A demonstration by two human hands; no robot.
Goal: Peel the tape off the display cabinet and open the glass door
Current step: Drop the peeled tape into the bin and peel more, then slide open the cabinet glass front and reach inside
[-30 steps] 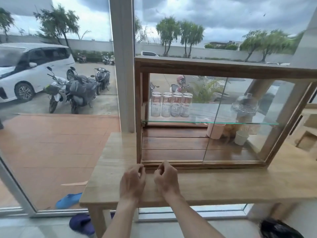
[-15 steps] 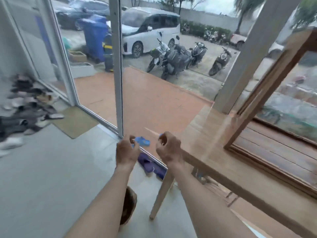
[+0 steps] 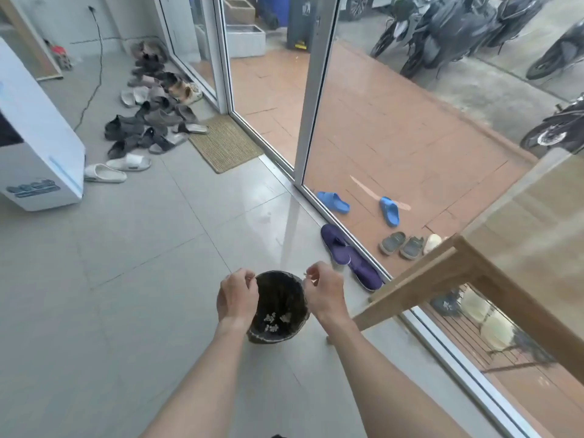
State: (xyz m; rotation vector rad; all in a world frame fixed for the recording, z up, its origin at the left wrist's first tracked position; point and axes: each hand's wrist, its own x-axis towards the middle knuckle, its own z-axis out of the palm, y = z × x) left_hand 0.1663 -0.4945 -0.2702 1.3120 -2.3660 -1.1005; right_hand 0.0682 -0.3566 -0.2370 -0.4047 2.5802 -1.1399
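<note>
The display cabinet is out of view; only a corner of the wooden table (image 3: 467, 273) it stands on shows at the right. My left hand (image 3: 237, 298) and my right hand (image 3: 325, 292) hover side by side over a black-lined trash bin (image 3: 297, 324) on the floor. Both hands have thumb and fingers pinched. A thin clear piece of tape (image 3: 305, 275) shows faintly at my right fingertips and seems to run across to my left; it is hard to make out. Small crumpled pale bits lie inside the bin.
Purple slippers (image 3: 347, 257) lie by the glass wall track just right of the bin. A pile of shoes (image 3: 151, 115) and a doormat (image 3: 226, 143) sit further back. A white appliance (image 3: 34, 147) stands at the left. Motorbikes (image 3: 442, 36) are parked outside.
My view has swung from the cabinet front down and left to the floor. Both hands moved off the cabinet's lower edge and now hang over the trash bin, still pinched.
</note>
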